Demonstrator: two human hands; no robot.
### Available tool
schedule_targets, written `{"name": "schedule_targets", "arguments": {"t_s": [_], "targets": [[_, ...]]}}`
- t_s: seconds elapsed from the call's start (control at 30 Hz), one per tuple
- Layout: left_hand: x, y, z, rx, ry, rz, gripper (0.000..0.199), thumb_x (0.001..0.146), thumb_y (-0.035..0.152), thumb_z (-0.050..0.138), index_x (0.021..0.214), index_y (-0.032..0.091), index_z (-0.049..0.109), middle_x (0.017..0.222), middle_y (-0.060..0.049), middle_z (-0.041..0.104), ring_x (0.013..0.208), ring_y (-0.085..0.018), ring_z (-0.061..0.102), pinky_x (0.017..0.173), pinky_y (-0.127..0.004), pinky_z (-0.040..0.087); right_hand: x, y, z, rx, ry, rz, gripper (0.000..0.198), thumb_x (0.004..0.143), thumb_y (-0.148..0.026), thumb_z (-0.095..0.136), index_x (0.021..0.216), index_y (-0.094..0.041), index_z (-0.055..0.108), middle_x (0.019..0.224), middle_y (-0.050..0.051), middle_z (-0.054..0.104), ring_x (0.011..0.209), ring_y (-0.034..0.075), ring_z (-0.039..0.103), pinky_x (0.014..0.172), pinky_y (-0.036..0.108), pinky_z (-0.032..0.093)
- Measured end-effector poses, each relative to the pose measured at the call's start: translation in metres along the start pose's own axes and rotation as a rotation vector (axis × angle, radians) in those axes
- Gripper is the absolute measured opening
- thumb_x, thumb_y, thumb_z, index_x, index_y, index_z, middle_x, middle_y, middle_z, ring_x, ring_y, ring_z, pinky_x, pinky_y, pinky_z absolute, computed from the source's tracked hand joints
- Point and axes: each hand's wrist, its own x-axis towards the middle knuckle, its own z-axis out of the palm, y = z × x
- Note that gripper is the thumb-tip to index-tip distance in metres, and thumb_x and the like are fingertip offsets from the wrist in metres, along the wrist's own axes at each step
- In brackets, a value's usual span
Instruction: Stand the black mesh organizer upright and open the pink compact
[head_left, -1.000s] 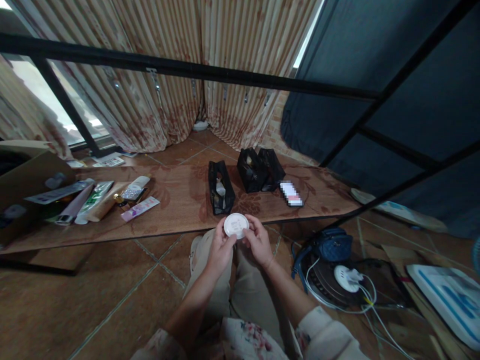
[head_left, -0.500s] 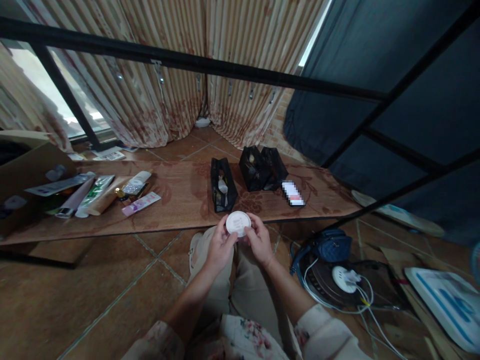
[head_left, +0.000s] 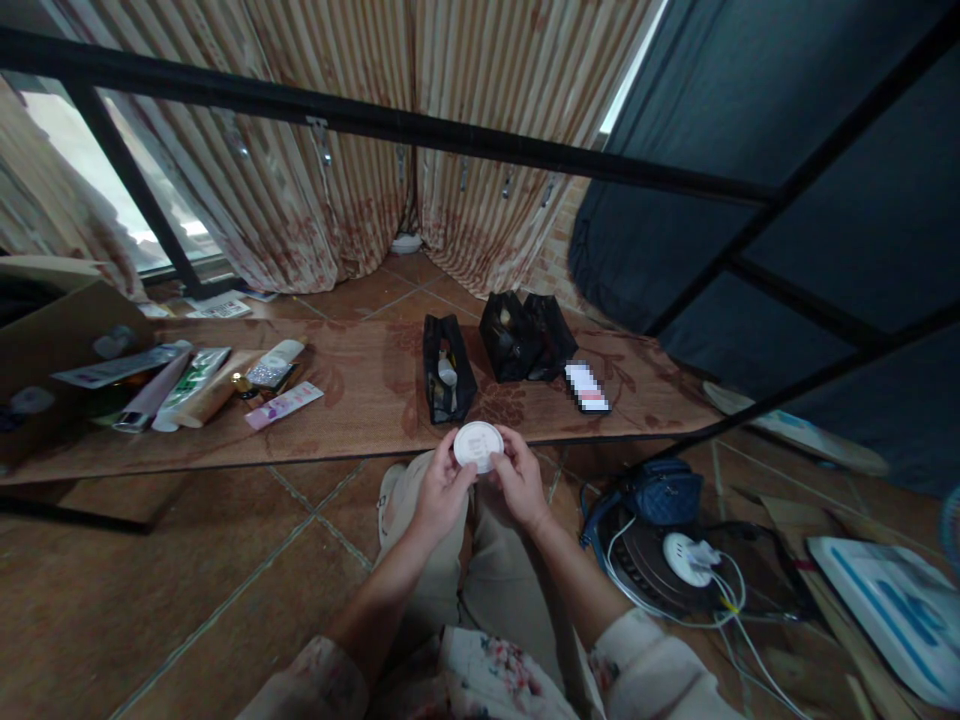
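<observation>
Between my two hands is a round white flat container (head_left: 478, 441) with small print on its face, tilted toward me above my knees. My left hand (head_left: 444, 482) grips its left edge, thumb on the face. On the opposite edge my right hand (head_left: 519, 480) is closed in the same way. Just beyond them on the low table (head_left: 367, 400) stands an open black bag (head_left: 459, 385) with small items inside. Two more black bags (head_left: 517, 340) stand together to its right, beside a phone (head_left: 587, 387) whose screen is blurred out.
At the table's left, several tubes (head_left: 193, 385) and a pink-white packet (head_left: 285, 406) lie by a cardboard box (head_left: 67, 340). A black metal bar (head_left: 450, 130) crosses ahead. On the floor to the right are a blue bag (head_left: 667, 492) and a white power strip with cables (head_left: 686, 560).
My hands and the white container stay almost still. The whole view has shifted very slightly; the things on the table have not moved.
</observation>
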Motion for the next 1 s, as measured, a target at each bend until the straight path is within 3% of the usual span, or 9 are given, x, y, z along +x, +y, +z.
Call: {"name": "schedule_targets", "arguments": {"t_s": [0.83,1.0], "targets": [[-0.0007,0.0008,-0.0006,0.01,-0.011,0.009,0.063,0.08,0.03,0.067,0.138,0.023,0.044,0.124,-0.009,0.063,0.105,-0.022,0.063,0.077,-0.03,0.056,0.0001,-0.0055,0.0017,0.119,-0.018,0.033,0.046,0.081,-0.031,0.058,0.126,-0.023,0.052,0.097,0.002,0.07,0.058,0.013,0.057,0.051,0.024,0.049],[-0.0003,0.0029,-0.0003,0.0,-0.006,-0.001,0.064,0.079,0.028,0.067,0.139,0.023,0.044,0.122,-0.009,0.065,0.105,-0.022,0.064,0.079,-0.03,0.056,0.0005,-0.0033,0.0028,0.152,-0.017,0.026,0.047,0.081,-0.031,0.06,0.127,-0.022,0.052,0.104,0.004,0.07,0.079,0.018,0.065,0.06,0.026,0.053]]}}
